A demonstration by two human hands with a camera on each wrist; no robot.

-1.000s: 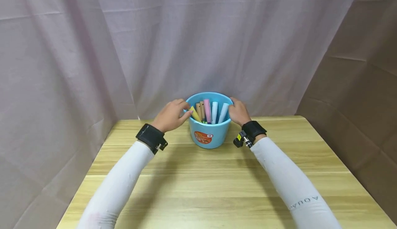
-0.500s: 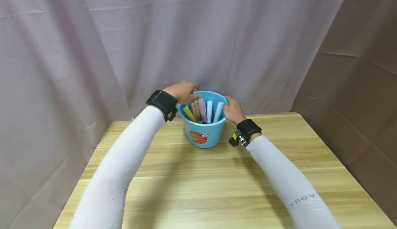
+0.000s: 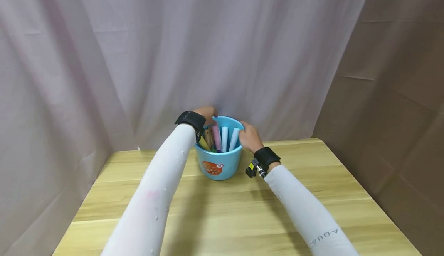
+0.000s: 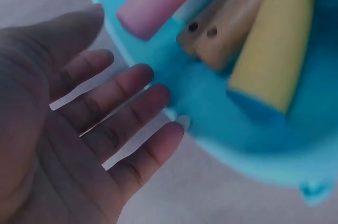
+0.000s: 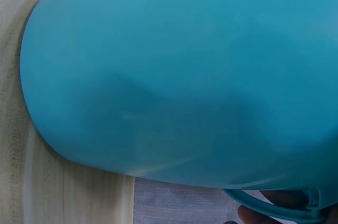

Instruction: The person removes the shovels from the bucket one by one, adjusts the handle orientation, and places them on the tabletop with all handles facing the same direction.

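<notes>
left hand (image 4: 79, 129): fingers straight and spread, holding nothing. Sits at the far left rim of the round light-blue plastic bucket (image 3: 218, 165); fingertips just beside the rim in the left wrist view, contact not clear.
left hand, head view (image 3: 207, 113): above the bucket's back-left edge, wrist in a black strap (image 3: 190, 119).
right hand (image 3: 249, 137): against the bucket's right side at rim height, fingers curled over the rim. Right wrist view shows only fingertips (image 5: 264, 215) at the bottom edge by the bucket's rim lug, so grip looks closed on the bucket but the detail is hidden.
right wrist: black strap with a small camera unit (image 3: 254, 168) on its underside.
bucket: upright on the light wooden tabletop (image 3: 243, 209), near the far edge, roughly centred between both hands. Orange-red round sticker (image 3: 212, 167) on the near wall.
bucket contents: sticks standing on end, leaning on the wall. Pink foam cylinder (image 4: 158, 2), tan wooden stick with two small holes (image 4: 232, 34), yellow foam cylinder (image 4: 272, 49), two pale blue-white cylinders (image 3: 229, 138).
sleeves: white long sleeves on both arms; grey lettering on the right sleeve (image 3: 324, 236).
backdrop: pale pinkish-grey cloth curtain (image 3: 173, 48) behind the tabletop, brown cloth panel (image 3: 392, 94) on the right.
</notes>
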